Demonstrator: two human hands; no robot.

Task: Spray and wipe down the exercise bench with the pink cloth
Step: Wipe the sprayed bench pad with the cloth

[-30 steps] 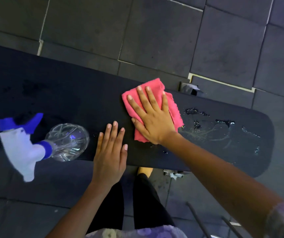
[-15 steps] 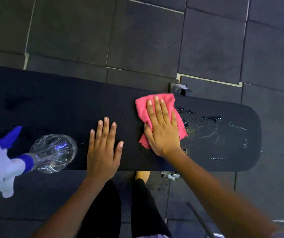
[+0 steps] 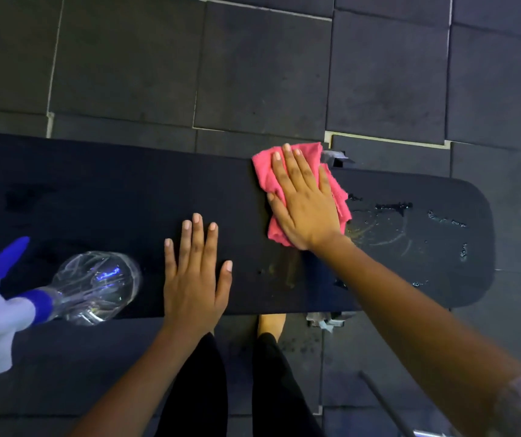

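- Right hand (image 3: 305,203): fingers are straight and close together, and the palm is flat. It presses down on the pink cloth (image 3: 263,171) and neither grips nor pinches it.
- Pink cloth: it lies bunched under the palm on the exercise bench (image 3: 111,190), right of centre. Its upper corner reaches the far edge of the pad, with the fingertips close to that edge.
- Left hand (image 3: 194,279): it lies flat with the fingers spread on bare pad by the near edge and holds nothing. It is judged to be bracing the body.
- Spray bottle (image 3: 95,288): clear body with a blue and white trigger head. It sits on the bench to the left of the left hand, and neither hand touches it. Whether it stands or lies cannot be determined.
- Liquid (image 3: 393,207): beads and smears cover the pad just right of the cloth and run toward the rounded end.
- Step in hand: wiping. Spraying of this end appears complete.
- Next move: draw the cloth rightward through the wet patch to the rounded end under even, flat pressure, covering both long edges. The left part of the pad appears mostly dry, so it probably needs the bottle before it is wiped.
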